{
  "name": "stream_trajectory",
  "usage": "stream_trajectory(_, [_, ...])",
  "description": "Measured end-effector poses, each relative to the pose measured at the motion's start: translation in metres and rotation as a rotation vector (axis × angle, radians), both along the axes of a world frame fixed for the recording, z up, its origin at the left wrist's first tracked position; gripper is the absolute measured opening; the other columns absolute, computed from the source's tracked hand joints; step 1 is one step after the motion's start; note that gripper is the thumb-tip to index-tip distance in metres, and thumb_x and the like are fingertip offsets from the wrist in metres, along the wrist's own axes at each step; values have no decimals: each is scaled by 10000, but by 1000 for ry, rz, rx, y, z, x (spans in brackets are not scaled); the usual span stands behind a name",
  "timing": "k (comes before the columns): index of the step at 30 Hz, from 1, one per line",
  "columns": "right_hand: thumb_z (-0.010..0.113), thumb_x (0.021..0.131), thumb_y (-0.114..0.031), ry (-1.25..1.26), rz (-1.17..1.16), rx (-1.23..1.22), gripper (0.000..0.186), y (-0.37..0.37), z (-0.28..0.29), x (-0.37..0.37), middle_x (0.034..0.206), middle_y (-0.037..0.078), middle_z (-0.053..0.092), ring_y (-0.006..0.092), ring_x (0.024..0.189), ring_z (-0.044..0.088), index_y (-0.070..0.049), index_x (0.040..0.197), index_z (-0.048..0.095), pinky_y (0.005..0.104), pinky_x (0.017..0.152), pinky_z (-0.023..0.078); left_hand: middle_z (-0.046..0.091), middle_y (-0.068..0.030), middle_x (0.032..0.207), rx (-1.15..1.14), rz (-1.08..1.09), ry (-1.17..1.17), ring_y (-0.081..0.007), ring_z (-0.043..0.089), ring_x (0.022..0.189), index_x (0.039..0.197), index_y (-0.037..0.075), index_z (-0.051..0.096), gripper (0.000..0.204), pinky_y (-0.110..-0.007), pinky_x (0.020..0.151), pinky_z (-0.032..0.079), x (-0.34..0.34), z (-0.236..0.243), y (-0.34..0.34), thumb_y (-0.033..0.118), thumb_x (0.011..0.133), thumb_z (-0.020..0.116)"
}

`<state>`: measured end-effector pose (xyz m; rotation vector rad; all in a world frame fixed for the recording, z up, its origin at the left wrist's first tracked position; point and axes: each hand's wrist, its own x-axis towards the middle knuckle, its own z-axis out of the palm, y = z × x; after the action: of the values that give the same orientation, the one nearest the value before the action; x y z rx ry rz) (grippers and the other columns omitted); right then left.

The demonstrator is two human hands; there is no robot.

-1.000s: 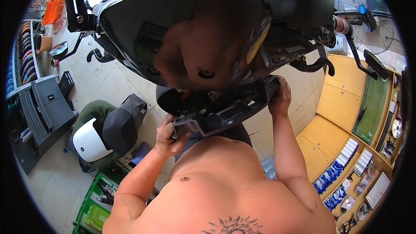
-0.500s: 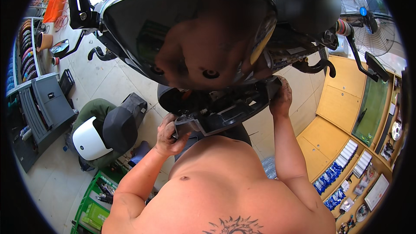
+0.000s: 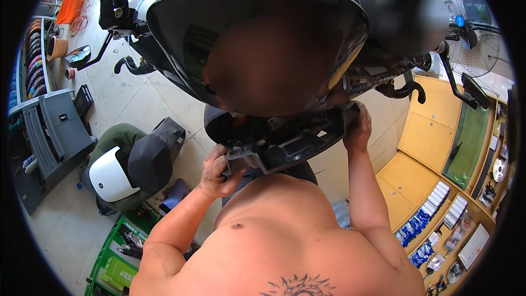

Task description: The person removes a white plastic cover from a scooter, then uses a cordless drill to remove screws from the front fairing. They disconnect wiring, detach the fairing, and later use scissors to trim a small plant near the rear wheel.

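Observation:
A black plastic scooter panel point(image 3: 290, 151) spans the space in front of my body, held between both hands. My left hand point(image 3: 217, 173) is closed round its left end. On the right end, my right hand point(image 3: 358, 127) grips the rim, fingers partly hidden behind it. The scooter point(image 3: 181, 55) stands just beyond, its dark glossy front bodywork overhanging the panel's far edge. Whether the panel touches the scooter there cannot be made out. A dark round part point(image 3: 218, 123), perhaps a wheel, shows under the bodywork.
At left, a white-and-black cover point(image 3: 112, 175) lies on a green seat beside a grey cabinet point(image 3: 57, 126). A green crate point(image 3: 107, 252) stands near left. Wooden cabinets point(image 3: 424, 115) and shelves line the right, with a fan point(image 3: 471, 27) behind. Brake levers point(image 3: 408, 92) and mirrors point(image 3: 475, 90) stick out.
The view has shifted slightly, so the scooter appears a little further right and lower. Both hands keep their hold on the panel, which has barely moved.

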<state>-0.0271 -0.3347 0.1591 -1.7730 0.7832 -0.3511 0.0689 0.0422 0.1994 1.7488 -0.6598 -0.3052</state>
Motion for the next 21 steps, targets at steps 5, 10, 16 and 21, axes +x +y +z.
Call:
stream_trajectory(5, [700, 747, -19, -104, -118, 475, 472, 3, 14, 9, 1096, 147, 643, 347, 1010, 608, -22, 1197, 557, 395, 874, 490, 511, -162, 774, -11, -6, -25, -330, 481, 633, 753, 38, 493, 281, -377, 557, 388, -1, -5, 2, -3, 584, 715])
stream_trajectory(10, [702, 750, -22, -38, -122, 390, 469, -1, 9, 6, 1088, 140, 649, 338, 1011, 610, -30, 1199, 568, 390, 876, 493, 508, -161, 771, -61, 28, -77, -324, 477, 630, 768, 34, 487, 294, -380, 560, 388, -5, -13, 2, -16, 586, 712])
stream_trajectory(16, [686, 746, 8, -65, -113, 447, 467, 0, 11, 9, 1122, 145, 644, 342, 1036, 602, -19, 1198, 568, 392, 896, 484, 522, -172, 790, -42, 25, -71, -332, 490, 646, 779, 25, 494, 287, -382, 576, 401, -4, -10, 2, -27, 592, 705])
stream_trajectory(21, [657, 744, 37, -6, -111, 395, 493, 3, 18, 11, 1155, 149, 636, 353, 1076, 587, -1, 1221, 541, 403, 925, 463, 591, -143, 772, 11, 32, -28, -311, 530, 642, 874, 32, 585, 241, -367, 566, 430, -2, -1, 2, -44, 666, 680])
